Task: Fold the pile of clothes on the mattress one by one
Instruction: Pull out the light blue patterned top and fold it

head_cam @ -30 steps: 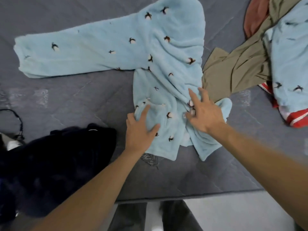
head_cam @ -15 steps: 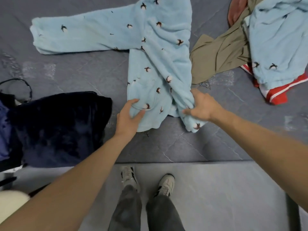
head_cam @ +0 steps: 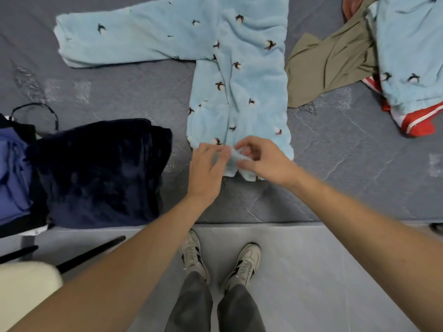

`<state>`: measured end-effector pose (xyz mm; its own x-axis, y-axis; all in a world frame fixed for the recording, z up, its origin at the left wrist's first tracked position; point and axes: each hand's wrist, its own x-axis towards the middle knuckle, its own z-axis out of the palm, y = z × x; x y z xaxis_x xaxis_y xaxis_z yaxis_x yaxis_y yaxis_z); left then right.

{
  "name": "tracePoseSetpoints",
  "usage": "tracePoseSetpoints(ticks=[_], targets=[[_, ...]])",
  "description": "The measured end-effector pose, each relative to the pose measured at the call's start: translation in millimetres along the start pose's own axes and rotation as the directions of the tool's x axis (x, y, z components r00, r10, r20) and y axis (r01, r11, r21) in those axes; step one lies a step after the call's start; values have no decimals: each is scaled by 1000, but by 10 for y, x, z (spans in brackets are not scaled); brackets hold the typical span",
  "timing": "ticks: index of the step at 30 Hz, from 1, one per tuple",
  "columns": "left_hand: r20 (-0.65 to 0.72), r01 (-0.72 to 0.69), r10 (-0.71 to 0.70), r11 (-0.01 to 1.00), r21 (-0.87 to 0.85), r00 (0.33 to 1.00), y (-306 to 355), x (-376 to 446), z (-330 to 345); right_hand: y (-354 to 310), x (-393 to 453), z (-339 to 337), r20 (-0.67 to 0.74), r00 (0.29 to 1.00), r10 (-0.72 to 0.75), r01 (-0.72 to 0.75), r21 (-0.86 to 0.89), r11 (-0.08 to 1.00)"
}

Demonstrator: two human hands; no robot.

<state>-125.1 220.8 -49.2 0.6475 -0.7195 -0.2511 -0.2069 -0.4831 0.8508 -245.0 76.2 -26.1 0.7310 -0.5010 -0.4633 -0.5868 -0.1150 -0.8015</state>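
Across the grey mattress (head_cam: 107,92), a pale blue fleece top (head_cam: 242,75) lies with both hands at its hem

From the centre of the frame its body runs lengthwise straight up and away from the hem, one sleeve (head_cam: 124,37) stretched toward the upper left; unfolded clothes (head_cam: 354,51) wait at upper right, a dark folded pile (head_cam: 100,168) sits at left. Both hands meet at the near hem, the grip of the right hand (head_cam: 266,161) pinched on a tuft of the fleece, the left hand (head_cam: 206,171) resting on the hem, fingers loosely bent, just beside it. The garment's length lies directly beyond both hands, so a fold would likely carry the hem away from the body
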Motion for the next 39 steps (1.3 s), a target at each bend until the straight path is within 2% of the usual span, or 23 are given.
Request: tracePoseSetpoints(ticks=[1,2,3,5,6,8,9,11,13,15,16,19,21,23,26,27,29,30,32,35,36,37,39], targets=[[56,125,-118,984,-128,991,38,65,24,-11,-18,31,76,997,24,-28,64,998],[119,243,-225,956,-162,967,59,137,45,7,-34,41,84,996,43,-50,86,995],[173,329,-304,935,-134,937,59,202,51,42,-47,29,24,998,56,-58,79,995],[218,423,-397,901,-91,892,5,314,77,173,-48,-51,-234,970,67,-84,-63,994],[231,431,-402,898,-90,886,-53,372,100,255,-36,-107,-346,935,79,-132,-134,982],[239,387,-355,917,-101,904,-107,428,104,382,9,-217,-446,872,201,-288,-138,948],[213,340,-309,932,-123,927,-96,429,85,434,45,-260,-442,845,302,-374,-84,924],[73,190,-181,969,-157,981,-53,378,-8,490,110,-307,-409,807,427,-472,-12,881],[-120,64,-80,989,-131,989,-10,276,-162,492,138,-299,-377,816,438,-450,61,891],[-241,101,-128,987,-122,962,-66,223,-290,480,156,-245,-316,834,451,-428,144,892],[-247,174,-190,981,-85,950,-105,237,-330,483,160,-207,-294,835,464,-435,161,886],[-121,456,-445,886,87,887,-273,371,-337,515,190,-116,-279,821,498,-431,268,861],[-67,499,-496,865,47,866,-325,442,-302,535,209,-84,-241,830,503,-404,360,841],[-31,492,-495,867,-75,868,-402,471,-271,569,222,-44,-215,850,481,-380,383,842],[27,492,-505,825,-278,863,-448,433,-265,553,205,23,-280,859,428,-309,382,871],[6,440,-463,837,-325,886,-435,398,-267,525,184,37,-325,859,395,-265,378,887],[-142,258,-319,906,-336,937,-407,293,-278,462,94,54,-452,839,303,-150,343,927],[-207,195,-272,925,-327,940,-409,223,-279,460,23,69,-502,822,267,-112,318,941],[-209,238,-309,922,-305,928,-457,90,-262,552,-144,85,-499,811,305,-165,305,938],[7,499,-506,848,-178,862,-624,-26,-188,812,-351,71,-340,782,522,-421,330,845],[37,539,-540,829,-146,841,-643,-23,-156,873,-379,65,-302,765,569,-464,353,812],[25,548,-550,826,-130,835,-646,-2,-131,910,-389,61,-287,755,589,-475,379,794],[-21,493,-503,854,-164,864,-623,49,-104,942,-367,66,-288,764,578,-440,422,793]])
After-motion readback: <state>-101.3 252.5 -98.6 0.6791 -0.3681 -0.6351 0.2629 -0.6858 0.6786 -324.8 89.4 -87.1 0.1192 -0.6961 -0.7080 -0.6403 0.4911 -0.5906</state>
